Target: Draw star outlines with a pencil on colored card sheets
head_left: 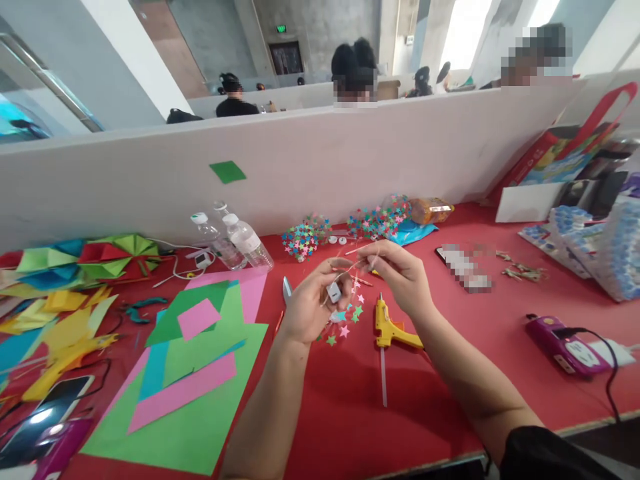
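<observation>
My left hand [310, 307] is closed around a small white box [334, 292] with a dark slot, above the red table. A thin, light-coloured wire [345, 272] runs from near this box across to my right hand [403, 273], whose thumb and fingers pinch it. Below the hands lie several loose paper stars [344, 331] in pink, green and blue. A yellow glue gun [387, 327] with a clear glue stick rests under my right hand. Partly hidden behind my left hand is a metal blade [287, 291], perhaps of scissors.
Green, pink and blue paper sheets [200, 400] lie left, by folded paper shapes [110, 257]. Plastic bottles [245, 237] and star-covered clusters [375, 220] stand along the white partition [300, 167]. A phone [463, 267] and a purple corded device [565, 347] lie right.
</observation>
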`<state>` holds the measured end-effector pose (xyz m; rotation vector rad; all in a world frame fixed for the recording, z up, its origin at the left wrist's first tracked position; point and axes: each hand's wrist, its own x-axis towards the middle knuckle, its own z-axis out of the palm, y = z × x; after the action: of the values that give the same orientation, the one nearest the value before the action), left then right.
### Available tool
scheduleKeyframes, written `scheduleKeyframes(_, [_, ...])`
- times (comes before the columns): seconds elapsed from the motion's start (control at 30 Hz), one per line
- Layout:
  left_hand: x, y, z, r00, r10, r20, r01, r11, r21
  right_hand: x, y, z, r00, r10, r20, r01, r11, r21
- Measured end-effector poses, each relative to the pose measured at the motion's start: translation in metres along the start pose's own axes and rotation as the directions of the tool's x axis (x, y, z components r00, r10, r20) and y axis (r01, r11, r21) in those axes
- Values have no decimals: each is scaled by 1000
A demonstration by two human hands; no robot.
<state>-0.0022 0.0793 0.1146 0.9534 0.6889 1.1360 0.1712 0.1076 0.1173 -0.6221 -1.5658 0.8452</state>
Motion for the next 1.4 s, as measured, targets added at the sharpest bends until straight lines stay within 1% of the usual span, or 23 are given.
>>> scheduleKeyframes(0.13, [-3,-7,-7,1000,-18,6,17,997,75,-5,2,7,999,42,10,-41,995,-93])
scheduleKeyframes(0.2, [-6,-8,-9,999,-49,18,46,992,116,-7,3,10,993,114,11,-113,992,-61])
scheduleKeyframes(0.3, [-10,-7,-10,987,-138,82,118,971,209,-8,2,11,966,258,10,-258,961,102])
scheduleKeyframes(0.37, [-12,-7,-10,971,-188,150,143,953,269,-8,0,9,939,344,25,-339,909,242])
scheduleKeyframes(0.43, [-13,-9,-9,950,-209,231,136,945,299,-6,-1,5,914,404,39,-389,845,366])
scheduleKeyframes(0.5, [-13,-11,-7,927,-223,303,125,942,313,-5,-1,1,893,449,40,-418,791,447])
scheduleKeyframes(0.53, [-13,-12,-5,918,-229,323,126,942,312,-4,-1,0,885,463,38,-425,773,471])
scheduleKeyframes(0.6, [-15,-13,-1,922,-222,319,137,954,268,-3,-3,-1,873,487,41,-442,752,489])
scheduleKeyframes(0.67, [-18,-12,4,932,-198,305,149,973,176,-3,-5,0,864,502,41,-453,740,498])
scheduleKeyframes(0.73, [-24,-8,9,928,-163,335,147,986,72,-4,-9,2,863,504,30,-446,734,513])
scheduleKeyframes(0.8, [-31,-5,12,914,-120,387,137,990,-17,-5,-14,3,871,492,-5,-417,743,524])
scheduleKeyframes(0.83, [-35,-3,14,916,-91,390,120,991,-51,-6,-16,3,877,480,-33,-395,757,521])
scheduleKeyframes(0.87, [-38,-2,15,928,-56,368,89,993,-75,-8,-18,3,884,462,-66,-367,776,513])
scheduleKeyframes(0.97, [-45,1,18,976,87,202,-58,988,-146,-13,-25,3,905,404,-136,-300,830,470])
scheduleKeyframes(1.03, [-46,2,20,983,157,91,-137,972,-192,-16,-28,5,913,391,-112,-304,838,453])
scheduleKeyframes(1.07, [-45,3,21,985,168,45,-156,966,-207,-18,-29,6,916,392,-84,-317,836,448])
scheduleKeyframes(1.1, [-44,4,22,986,165,7,-160,964,-212,-20,-30,8,918,393,-55,-331,834,442])
scheduleKeyframes(1.17, [-40,3,25,992,119,-46,-127,969,-211,-24,-29,11,926,377,-19,-335,846,415])
scheduleKeyframes(1.23, [-38,0,29,997,51,-50,-60,974,-217,-28,-28,13,946,321,-36,-290,894,342])
scheduleKeyframes(1.27, [-38,-2,32,999,18,-37,-26,974,-225,-30,-27,13,961,269,-64,-242,931,275])
scheduleKeyframes(1.33, [-38,-8,37,1000,-24,-6,22,968,-251,-33,-27,13,986,105,-127,-98,993,67])
scheduleKeyframes(1.37, [-39,-12,40,999,-37,12,39,963,-267,-34,-28,13,989,9,-146,-18,998,-57])
scheduleKeyframes(1.4, [-40,-15,43,998,-47,36,56,958,-283,-34,-29,13,986,-79,-147,53,984,-172])
